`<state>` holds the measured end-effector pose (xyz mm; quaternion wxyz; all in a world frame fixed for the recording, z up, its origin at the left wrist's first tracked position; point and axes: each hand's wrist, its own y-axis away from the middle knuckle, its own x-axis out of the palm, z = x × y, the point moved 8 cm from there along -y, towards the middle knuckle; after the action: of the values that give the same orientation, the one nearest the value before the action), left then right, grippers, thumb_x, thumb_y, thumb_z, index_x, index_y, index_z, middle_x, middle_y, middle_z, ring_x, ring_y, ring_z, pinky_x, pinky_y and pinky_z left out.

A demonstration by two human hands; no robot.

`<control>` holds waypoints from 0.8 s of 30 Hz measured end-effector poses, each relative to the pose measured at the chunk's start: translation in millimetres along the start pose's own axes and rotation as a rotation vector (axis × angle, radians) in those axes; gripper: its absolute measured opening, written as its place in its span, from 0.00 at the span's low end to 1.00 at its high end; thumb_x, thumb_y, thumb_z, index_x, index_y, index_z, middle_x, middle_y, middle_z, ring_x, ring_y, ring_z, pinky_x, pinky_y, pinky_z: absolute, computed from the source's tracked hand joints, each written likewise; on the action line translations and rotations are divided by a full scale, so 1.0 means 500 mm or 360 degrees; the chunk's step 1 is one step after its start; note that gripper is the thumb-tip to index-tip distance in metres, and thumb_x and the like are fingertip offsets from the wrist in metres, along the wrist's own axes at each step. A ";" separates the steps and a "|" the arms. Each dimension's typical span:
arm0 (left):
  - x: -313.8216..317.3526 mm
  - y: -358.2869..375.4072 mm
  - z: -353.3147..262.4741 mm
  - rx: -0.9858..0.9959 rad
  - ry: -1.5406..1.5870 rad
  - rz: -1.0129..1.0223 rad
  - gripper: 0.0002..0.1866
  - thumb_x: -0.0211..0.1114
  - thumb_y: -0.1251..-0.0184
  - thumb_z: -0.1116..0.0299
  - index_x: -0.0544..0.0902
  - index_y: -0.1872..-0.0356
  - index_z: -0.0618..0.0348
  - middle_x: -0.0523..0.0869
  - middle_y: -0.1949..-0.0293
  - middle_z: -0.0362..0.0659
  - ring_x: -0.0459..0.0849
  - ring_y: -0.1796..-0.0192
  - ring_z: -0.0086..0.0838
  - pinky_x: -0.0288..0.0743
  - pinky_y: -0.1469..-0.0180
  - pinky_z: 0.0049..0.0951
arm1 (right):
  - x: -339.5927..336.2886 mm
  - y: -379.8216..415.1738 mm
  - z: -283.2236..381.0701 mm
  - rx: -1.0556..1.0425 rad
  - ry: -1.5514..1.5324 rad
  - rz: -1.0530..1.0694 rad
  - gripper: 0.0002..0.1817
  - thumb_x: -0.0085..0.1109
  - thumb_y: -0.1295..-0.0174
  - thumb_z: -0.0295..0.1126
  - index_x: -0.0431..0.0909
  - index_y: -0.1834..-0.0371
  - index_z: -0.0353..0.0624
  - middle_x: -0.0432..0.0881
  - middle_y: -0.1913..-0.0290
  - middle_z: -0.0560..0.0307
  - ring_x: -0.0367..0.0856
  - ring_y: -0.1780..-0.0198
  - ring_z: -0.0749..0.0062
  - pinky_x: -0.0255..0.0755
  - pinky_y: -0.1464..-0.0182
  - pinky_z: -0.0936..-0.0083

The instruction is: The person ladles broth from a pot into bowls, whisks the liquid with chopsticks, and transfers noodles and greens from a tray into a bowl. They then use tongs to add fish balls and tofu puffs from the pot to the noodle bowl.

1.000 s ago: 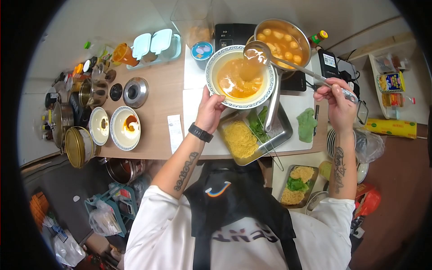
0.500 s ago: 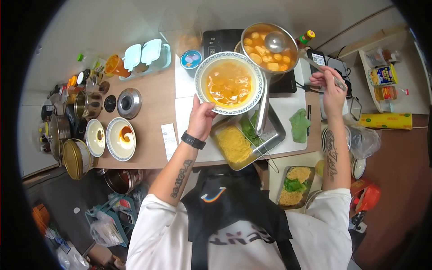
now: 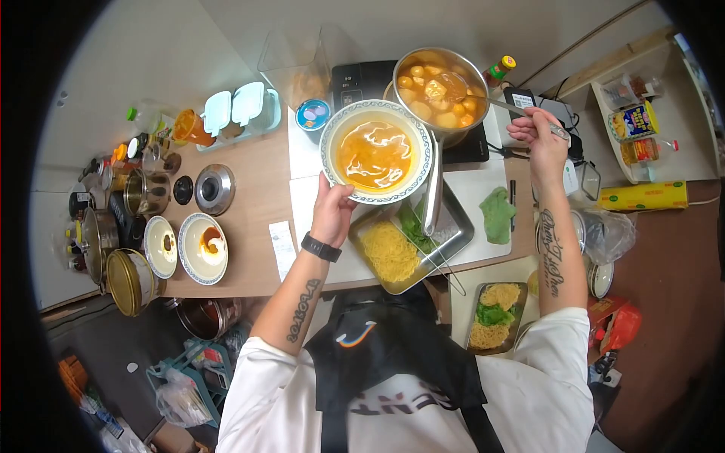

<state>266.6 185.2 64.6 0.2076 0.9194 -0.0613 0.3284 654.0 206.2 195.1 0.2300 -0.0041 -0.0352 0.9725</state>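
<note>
My left hand [image 3: 332,215] grips the near rim of a patterned bowl [image 3: 349,192] and holds it beside the pot. Orange-brown soup [image 3: 375,155] fills the bottom of the bowl. With its fingers closed on the handle, my right hand [image 3: 542,136] holds a ladle [image 3: 504,105]. The ladle's head is down among balls and chunks in the broth of a steel pot [image 3: 483,79]. The pot stands over a black induction cooker [image 3: 472,147], and its long handle [image 3: 433,196] points toward me. Below lies a metal tray [image 3: 461,219] with yellow noodles [image 3: 387,253] and green leaves.
Two bowls, one of them a larger patterned bowl [image 3: 202,260], hold dark sauce at left, near a steel lid [image 3: 215,189]. A blue-lidded tub [image 3: 313,117] stands left of the cooker. Right of the tray are a green cloth-like piece [image 3: 497,215] and a sauce bottle [image 3: 498,70] farther back.
The ladle's head has gone from above the pot's contents down into the broth. The bowl stays in my left hand beside the pot, and the whole view has shifted slightly.
</note>
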 end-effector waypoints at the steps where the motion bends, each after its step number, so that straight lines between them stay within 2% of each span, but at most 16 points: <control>1: -0.002 0.000 0.001 -0.0003 0.0006 -0.0011 0.32 0.54 0.33 0.75 0.59 0.27 0.50 0.78 0.40 0.41 0.79 0.45 0.26 0.71 0.41 0.32 | -0.005 0.002 0.005 -0.0011 -0.0002 -0.0020 0.15 0.49 0.24 0.31 0.78 0.52 0.27 0.85 0.65 0.44 0.88 0.65 0.63 0.83 0.62 0.75; 8: -0.004 -0.004 0.005 0.0001 0.0015 0.0019 0.32 0.54 0.33 0.76 0.59 0.27 0.50 0.78 0.40 0.41 0.80 0.46 0.25 0.72 0.43 0.30 | 0.005 0.010 0.018 -0.0072 0.0111 0.0028 0.14 0.51 0.25 0.32 0.78 0.53 0.29 0.85 0.65 0.46 0.88 0.66 0.64 0.83 0.62 0.75; 17: -0.006 -0.003 0.002 -0.0004 0.0025 -0.0010 0.32 0.54 0.33 0.75 0.59 0.27 0.50 0.78 0.40 0.41 0.80 0.44 0.27 0.72 0.41 0.33 | 0.000 -0.014 -0.024 0.0009 -0.0052 0.0021 0.14 0.50 0.25 0.32 0.77 0.53 0.28 0.84 0.66 0.45 0.88 0.67 0.62 0.83 0.63 0.73; 19: -0.007 -0.003 0.006 -0.0020 -0.0024 0.0022 0.32 0.54 0.34 0.74 0.61 0.27 0.50 0.75 0.34 0.40 0.76 0.36 0.28 0.70 0.35 0.37 | -0.007 -0.009 -0.012 0.0044 -0.0116 -0.0024 0.15 0.49 0.25 0.33 0.76 0.53 0.28 0.84 0.66 0.45 0.87 0.67 0.61 0.83 0.63 0.73; 24: -0.011 -0.005 0.010 -0.0024 -0.0023 0.0029 0.32 0.54 0.34 0.74 0.61 0.27 0.50 0.74 0.34 0.40 0.75 0.36 0.28 0.69 0.34 0.37 | -0.007 0.011 0.035 0.0027 -0.0143 0.0019 0.14 0.49 0.25 0.33 0.77 0.53 0.30 0.84 0.67 0.45 0.87 0.67 0.62 0.82 0.62 0.72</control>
<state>265.8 185.4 56.9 0.2110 0.9195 -0.0737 0.3233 654.5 198.7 212.1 0.2225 0.0413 -0.0372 0.9733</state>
